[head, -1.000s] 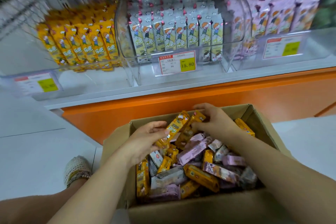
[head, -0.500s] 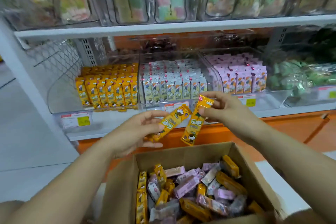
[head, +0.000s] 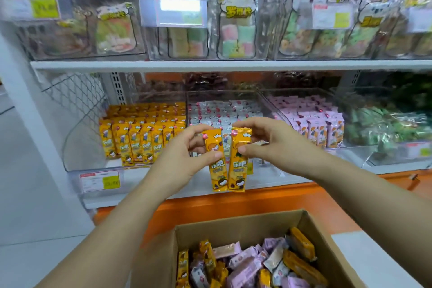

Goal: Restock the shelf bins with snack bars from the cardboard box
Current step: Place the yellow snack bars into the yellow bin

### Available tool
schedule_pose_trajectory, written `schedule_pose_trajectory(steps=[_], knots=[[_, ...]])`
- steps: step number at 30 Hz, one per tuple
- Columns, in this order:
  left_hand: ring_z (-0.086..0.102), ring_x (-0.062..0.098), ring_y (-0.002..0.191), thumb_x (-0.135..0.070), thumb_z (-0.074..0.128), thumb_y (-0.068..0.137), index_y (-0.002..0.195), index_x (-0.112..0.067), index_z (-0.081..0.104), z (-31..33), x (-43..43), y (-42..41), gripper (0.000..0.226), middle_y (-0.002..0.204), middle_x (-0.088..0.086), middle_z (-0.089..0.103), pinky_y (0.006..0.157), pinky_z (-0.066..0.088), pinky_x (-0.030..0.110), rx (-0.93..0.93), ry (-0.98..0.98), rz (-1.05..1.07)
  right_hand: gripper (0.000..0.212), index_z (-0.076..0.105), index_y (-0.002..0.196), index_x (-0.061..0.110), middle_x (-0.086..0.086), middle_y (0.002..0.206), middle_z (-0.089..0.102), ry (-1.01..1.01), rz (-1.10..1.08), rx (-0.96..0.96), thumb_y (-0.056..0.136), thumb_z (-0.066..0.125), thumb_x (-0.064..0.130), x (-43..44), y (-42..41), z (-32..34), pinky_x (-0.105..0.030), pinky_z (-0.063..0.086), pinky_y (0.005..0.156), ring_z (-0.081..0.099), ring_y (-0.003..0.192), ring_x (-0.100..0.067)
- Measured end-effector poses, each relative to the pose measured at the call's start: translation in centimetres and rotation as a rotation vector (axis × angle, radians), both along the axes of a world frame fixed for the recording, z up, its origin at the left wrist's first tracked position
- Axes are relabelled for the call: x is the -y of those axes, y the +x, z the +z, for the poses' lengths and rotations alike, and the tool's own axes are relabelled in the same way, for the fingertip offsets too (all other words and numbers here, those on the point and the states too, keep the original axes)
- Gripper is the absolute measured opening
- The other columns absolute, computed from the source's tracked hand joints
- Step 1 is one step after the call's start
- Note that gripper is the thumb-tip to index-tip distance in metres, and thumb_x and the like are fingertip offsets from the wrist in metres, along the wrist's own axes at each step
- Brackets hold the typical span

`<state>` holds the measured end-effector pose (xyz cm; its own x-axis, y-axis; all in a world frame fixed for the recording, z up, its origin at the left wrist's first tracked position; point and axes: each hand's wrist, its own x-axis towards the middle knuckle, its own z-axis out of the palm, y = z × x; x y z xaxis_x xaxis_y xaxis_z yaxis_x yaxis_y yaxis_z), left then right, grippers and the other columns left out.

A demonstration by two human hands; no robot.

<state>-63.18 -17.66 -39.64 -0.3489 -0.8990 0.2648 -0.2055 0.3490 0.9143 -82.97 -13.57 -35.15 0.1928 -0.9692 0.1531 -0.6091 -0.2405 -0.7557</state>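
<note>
Both hands gripped snack bars: the left hand (head: 187,154) pinched one orange bar (head: 216,170) and the right hand (head: 264,140) pinched a second orange bar (head: 237,170), the two upright and side by side in front of the middle bin (head: 261,100) of white bars. Matching orange bars stood in rows in the left bin (head: 79,138). Near, below the hands, the open cardboard box (head: 233,224) held mixed orange, pink and white bars.

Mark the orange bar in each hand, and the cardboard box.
Left-hand orange bar (head: 217,170): head view, printed wrapper front below the thumb.
Right-hand orange bar (head: 237,169): head view, printed wrapper front below the thumb.
Cardboard box (head: 233,231): head view, inner face of far wall.
</note>
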Motion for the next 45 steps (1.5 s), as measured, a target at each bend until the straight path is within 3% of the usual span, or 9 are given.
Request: schedule_pose_trajectory(steps=[5, 11, 16, 19, 25, 34, 37, 41, 45], knots=[[0.057, -0.003, 0.074, -0.020, 0.072, 0.081, 0.113, -0.028, 0.060, 0.1, 1.0, 0.6, 0.035, 0.088, -0.012, 0.066, 0.077, 0.051, 0.022, 0.041, -0.037, -0.047, 0.036, 0.056, 0.117, 0.026, -0.012, 0.103, 0.063, 0.008, 0.045, 0.062, 0.086, 0.067, 0.012, 1.4, 1.7, -0.3, -0.030, 0.056, 0.079, 0.061, 0.089, -0.014], [0.059, 0.006, 0.082, -0.008, 0.076, 0.077, 0.120, -0.037, 0.055, 1.1, 1.7, 2.3, 0.056, 0.105, -0.004, 0.053, 0.074, 0.058, 0.039, -0.017, -0.074, 0.003, 0.037, 0.059, 0.115, 0.028, 0.012, 0.098, 0.065, -0.106, 0.080, -0.028, 0.080, 0.073, 0.027, 2.6, 4.6, 0.0, -0.027, 0.054, 0.077, 0.063, 0.084, -0.004], [0.063, 0.004, 0.097, 0.005, 0.069, 0.079, 0.111, -0.034, 0.056, 2.6, 2.6, 6.5, 0.052, 0.108, -0.002, 0.060, 0.073, 0.052, 0.020, -0.209, -0.112, 0.022, 0.033, 0.064, 0.112, 0.026, 0.018, 0.091, 0.061, -0.298, 0.027, -0.081, 0.080, 0.073, 0.027, 5.1, 8.0, 2.2, -0.016, 0.045, 0.072, 0.057, 0.076, 0.003], [0.064, 0.005, 0.092, 0.000, 0.062, 0.086, 0.105, -0.036, 0.059, 2.3, 3.4, 10.5, 0.041, 0.104, -0.005, 0.064, 0.081, 0.050, 0.020, -0.228, -0.171, 0.259, 0.034, 0.063, 0.113, 0.025, 0.018, 0.092, 0.060, -0.326, 0.042, -0.083, 0.081, 0.073, 0.027, 6.8, 10.7, 2.5, -0.013, 0.045, 0.069, 0.057, 0.075, 0.002], [0.057, -0.007, 0.076, 0.000, 0.059, 0.088, 0.091, -0.041, 0.058, -1.3, 5.0, 17.2, 0.041, 0.092, -0.015, 0.063, 0.073, 0.043, 0.005, -0.144, -0.236, 0.631, 0.036, 0.061, 0.117, 0.022, 0.012, 0.100, 0.060, -0.319, 0.095, -0.123, 0.083, 0.071, 0.025, 11.9, 17.2, -0.2, -0.016, 0.043, 0.075, 0.056, 0.088, -0.006], [0.055, -0.021, 0.090, -0.006, 0.058, 0.091, 0.092, -0.045, 0.056, -3.7, 5.9, 20.6, 0.038, 0.095, -0.030, 0.060, 0.080, 0.041, 0.001, 0.023, -0.221, 0.622, 0.040, 0.061, 0.119, 0.019, 0.004, 0.105, 0.062, -0.250, 0.273, -0.333, 0.081, 0.073, 0.024, 19.2, 24.2, -3.8, -0.021, 0.041, 0.078, 0.055, 0.091, -0.010], [0.058, -0.015, 0.093, -0.002, 0.056, 0.091, 0.093, -0.044, 0.057, -4.0, 5.8, 21.4, 0.042, 0.098, -0.025, 0.064, 0.078, 0.042, 0.001, -0.004, -0.220, 0.600, 0.039, 0.061, 0.118, 0.020, 0.001, 0.110, 0.064, -0.239, 0.311, -0.397, 0.081, 0.073, 0.024, 20.8, 25.0, -4.3, -0.026, 0.045, 0.083, 0.058, 0.097, -0.013], [0.060, -0.009, 0.096, -0.003, 0.055, 0.091, 0.096, -0.042, 0.058, -4.2, 5.7, 21.8, 0.039, 0.100, -0.022, 0.065, 0.083, 0.043, 0.003, 0.018, -0.231, 0.607, 0.041, 0.060, 0.121, 0.020, 0.001, 0.106, 0.063, -0.224, 0.326, -0.454, 0.082, 0.072, 0.028, 22.2, 25.8, -4.7, -0.024, 0.041, 0.073, 0.058, 0.089, -0.013], [0.061, -0.007, 0.094, -0.006, 0.056, 0.092, 0.094, -0.042, 0.059, -4.3, 5.7, 21.8, 0.036, 0.098, -0.021, 0.067, 0.081, 0.044, 0.004, -0.008, -0.210, 0.612, 0.052, 0.054, 0.131, 0.019, -0.001, 0.103, 0.055, -0.217, 0.308, -0.551, 0.083, 0.070, 0.032, 22.8, 26.7, -6.0, -0.025, 0.035, 0.078, 0.052, 0.107, -0.023]])
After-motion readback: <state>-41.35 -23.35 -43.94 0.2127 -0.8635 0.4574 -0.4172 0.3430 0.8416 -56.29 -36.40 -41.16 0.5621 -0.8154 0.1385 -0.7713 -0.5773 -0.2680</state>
